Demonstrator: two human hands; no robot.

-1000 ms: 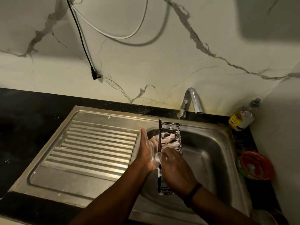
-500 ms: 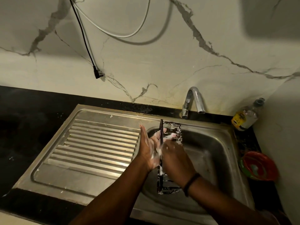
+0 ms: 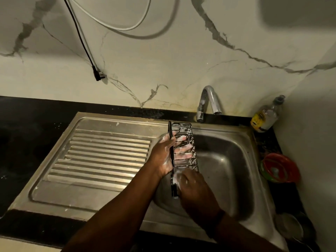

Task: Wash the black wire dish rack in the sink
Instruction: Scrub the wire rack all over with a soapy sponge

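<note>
Both hands are working on the black wire dish rack (image 3: 182, 150), which is standing on edge over the left part of the sink basin (image 3: 231, 160), its long side running away from the person. Soapy and flecked with white foam, the left hand (image 3: 164, 155) is gripping the rack from the left, its palm lying against the solid black edge while its fingers (image 3: 181, 138) are reaching through and showing between the wires. Lower down, the right hand (image 3: 195, 188) is pressing against the near end of the rack with its fingers curled; whether it is clutching a sponge or only the wires cannot be told, since foam and blur are hiding that spot. White suds are clinging to the wires and to the rack's lower end. A ribbed steel draining board (image 3: 101, 157) is lying to the left of the basin, set into the black surface (image 3: 27, 128). Behind the basin a curved chrome tap (image 3: 209, 100) is standing against the marbled wall, with a clear bottle bearing a yellow label (image 3: 265, 115) in the corner to its right. Nearer, beside the basin's right rim, a red bowl (image 3: 280, 167) is sitting. A black cable with a plug (image 3: 98, 75) is hanging on the wall, beside a looping white cable (image 3: 116, 24).
</note>
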